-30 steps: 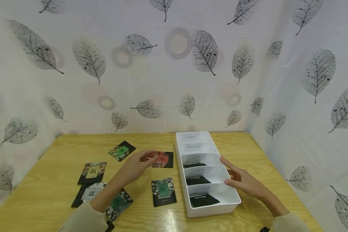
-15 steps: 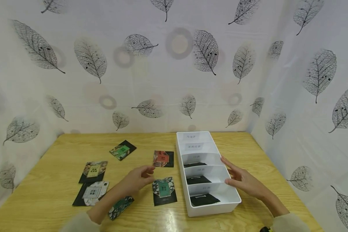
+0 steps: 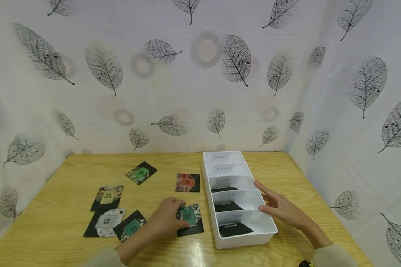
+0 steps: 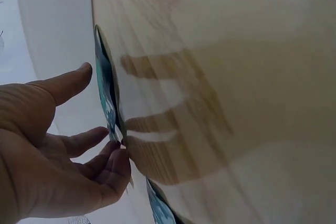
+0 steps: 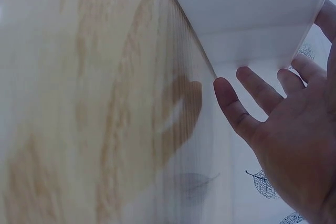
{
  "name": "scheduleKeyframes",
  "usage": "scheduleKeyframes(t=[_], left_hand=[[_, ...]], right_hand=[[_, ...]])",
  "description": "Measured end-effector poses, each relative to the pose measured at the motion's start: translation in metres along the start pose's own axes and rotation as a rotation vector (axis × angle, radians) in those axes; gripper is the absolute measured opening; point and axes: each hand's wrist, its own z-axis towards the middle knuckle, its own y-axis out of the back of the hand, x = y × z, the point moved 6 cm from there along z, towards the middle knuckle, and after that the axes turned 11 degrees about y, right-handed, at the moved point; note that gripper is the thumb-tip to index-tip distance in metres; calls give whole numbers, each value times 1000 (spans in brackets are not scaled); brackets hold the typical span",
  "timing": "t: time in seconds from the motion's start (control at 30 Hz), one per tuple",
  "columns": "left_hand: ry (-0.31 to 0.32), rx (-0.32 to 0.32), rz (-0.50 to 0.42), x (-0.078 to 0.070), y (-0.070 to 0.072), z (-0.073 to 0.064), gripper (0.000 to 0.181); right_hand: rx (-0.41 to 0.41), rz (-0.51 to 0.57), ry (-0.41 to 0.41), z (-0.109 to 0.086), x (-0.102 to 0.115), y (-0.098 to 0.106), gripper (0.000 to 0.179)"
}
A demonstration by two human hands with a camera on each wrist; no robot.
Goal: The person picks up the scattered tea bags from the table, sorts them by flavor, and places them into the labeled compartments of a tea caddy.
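My left hand is low over the table at the left side of a flat black tea sachet with a teal label and floral print. In the left wrist view its fingertips meet the edge of this sachet, while the thumb stands apart from it. A long white divided box stands to the right, with dark sachets in its three nearer compartments. Against the box's right side rests my right hand, fingers spread; the right wrist view has its fingertips at the box wall.
A red-labelled sachet lies beyond the left hand. Farther left are a green-labelled sachet, a yellow-labelled one, a white-labelled one and another teal one, partly behind the forearm. A leaf-print curtain encloses the table.
My left hand has come back from the red-labelled sachet, toward me, and down to the teal one. The sachets and the box stay put, and the right hand keeps its place.
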Motion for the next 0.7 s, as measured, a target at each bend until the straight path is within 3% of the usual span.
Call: scheduleKeyframes(t=[0.27, 0.57, 0.7], left_hand=[[-17, -100, 118, -8, -4, -2, 70], [44, -104, 53, -2, 5, 3, 53], [75, -78, -23, 5, 10, 5, 44]], right_hand=[[-14, -34, -19, 0, -1, 0, 75], [-16, -37, -19, -1, -2, 0, 75], [-17, -45, -17, -1, -2, 0, 75]])
